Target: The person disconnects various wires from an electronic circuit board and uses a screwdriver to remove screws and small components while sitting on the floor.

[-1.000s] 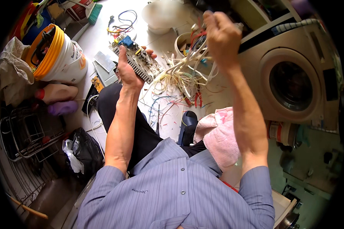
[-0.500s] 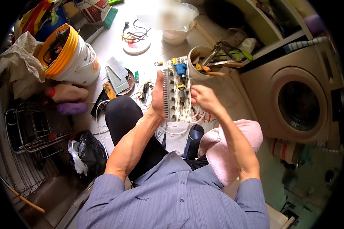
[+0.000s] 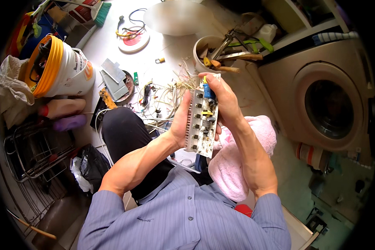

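Observation:
A long circuit board (image 3: 205, 135) with a grey finned heat sink (image 3: 193, 125) along its left side stands in front of me, held between both hands. Its face carries a blue block near the top, small yellow parts and several dark components. My left hand (image 3: 181, 121) is closed on the heat-sink side, its fingers mostly hidden behind. Around the right edge wraps my right hand (image 3: 225, 100), with the thumb over the upper end by the blue part. Under the board, loose wires (image 3: 177, 91) lie scattered on the floor.
Flat grey metal plates (image 3: 114, 79) lie left of the wires. A tub of hand tools (image 3: 200, 52) stands beyond the board, a white bucket with an orange rim (image 3: 77, 75) at left, a washing machine (image 3: 279, 83) at right. A pink towel (image 3: 231, 171) lies over my right leg.
My right hand has moved from the board's lower right edge up to its upper end and now grips it. The board sits slightly lower and further right in view.

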Demonstrator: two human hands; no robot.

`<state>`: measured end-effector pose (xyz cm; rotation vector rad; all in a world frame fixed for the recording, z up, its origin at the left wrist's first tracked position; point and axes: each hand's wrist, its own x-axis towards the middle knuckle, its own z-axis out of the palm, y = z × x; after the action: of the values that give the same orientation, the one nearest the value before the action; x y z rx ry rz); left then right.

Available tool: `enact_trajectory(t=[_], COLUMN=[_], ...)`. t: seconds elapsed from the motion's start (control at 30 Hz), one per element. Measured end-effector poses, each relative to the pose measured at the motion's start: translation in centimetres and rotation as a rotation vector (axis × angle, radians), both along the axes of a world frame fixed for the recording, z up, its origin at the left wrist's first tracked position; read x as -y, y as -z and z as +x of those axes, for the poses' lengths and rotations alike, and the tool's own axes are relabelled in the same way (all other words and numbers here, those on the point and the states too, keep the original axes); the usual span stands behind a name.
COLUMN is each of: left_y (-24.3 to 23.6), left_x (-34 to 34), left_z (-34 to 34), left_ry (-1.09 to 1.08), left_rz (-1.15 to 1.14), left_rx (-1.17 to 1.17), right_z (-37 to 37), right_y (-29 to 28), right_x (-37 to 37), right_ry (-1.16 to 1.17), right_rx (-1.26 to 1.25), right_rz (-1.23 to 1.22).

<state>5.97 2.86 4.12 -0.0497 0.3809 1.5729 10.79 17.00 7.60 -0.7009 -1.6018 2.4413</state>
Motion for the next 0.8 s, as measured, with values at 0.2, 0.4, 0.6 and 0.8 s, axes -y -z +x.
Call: enact_trajectory(t=[0.2, 0.4, 0.6, 0.8], left_y=[2.2, 2.6, 2.1, 4.8], left_x=[-1.4, -0.6, -0.5, 1.3], left_z=[-0.7, -0.5, 0.3, 0.9], left_ry=[-0.167, -0.073, -0.101, -0.030], left_rz=[-0.255, -0.307, -0.360, -0.172], left_rx=[-0.041, -0.062, 0.005, -0.041], right_z=[-0.5, 0.7, 1.2, 2.2], right_y=[2.5, 3.9, 4.1, 4.2], right_x=[-1.8, -2.9, -3.5, -4.0], right_ry=[0.086, 0.014, 0.034, -0.063], right_rx=[0.078, 0.212, 0.174, 0.134], right_rz=[0.090, 0.138, 0.071, -0.059])
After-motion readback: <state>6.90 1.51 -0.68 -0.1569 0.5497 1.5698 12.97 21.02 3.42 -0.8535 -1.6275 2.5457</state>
